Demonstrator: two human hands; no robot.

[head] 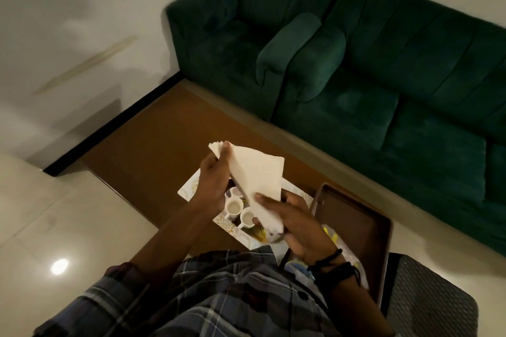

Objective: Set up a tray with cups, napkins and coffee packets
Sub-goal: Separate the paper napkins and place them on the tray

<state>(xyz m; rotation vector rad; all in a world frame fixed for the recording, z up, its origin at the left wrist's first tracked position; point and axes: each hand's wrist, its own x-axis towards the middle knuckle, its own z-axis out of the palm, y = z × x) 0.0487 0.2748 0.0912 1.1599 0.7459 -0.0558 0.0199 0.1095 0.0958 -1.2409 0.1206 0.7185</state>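
Fingers: the far corner of the napkins (257, 172) is pinched by the thumb and fingers of the left hand (212, 175); the near end is clasped by the curled fingers (267, 198) of the right hand (298, 227).
Napkins: a white stack is held slanted in the air over the patterned tray (189, 189), and touched only by the two hands.
Patterned tray: it is set at the near edge of the table (153, 131), and largely hidden by the hands.
Cups: small white cups (233, 205) are grouped on the tray near its middle, close together.
Packets: something yellow is glimpsed at the tray's near edge, too blurred to be named.
Brown tray: a second, brown tray (356, 221) is seen at the table's right end, just beside the patterned one.
Step in hand: the napkin step is judged to be under way, with the stack being squared or a sheet separated, and nothing yet laid down.
Next move: the stack would need to be lowered onto a bare part of the patterned tray, clear of the cups so that none is tipped.
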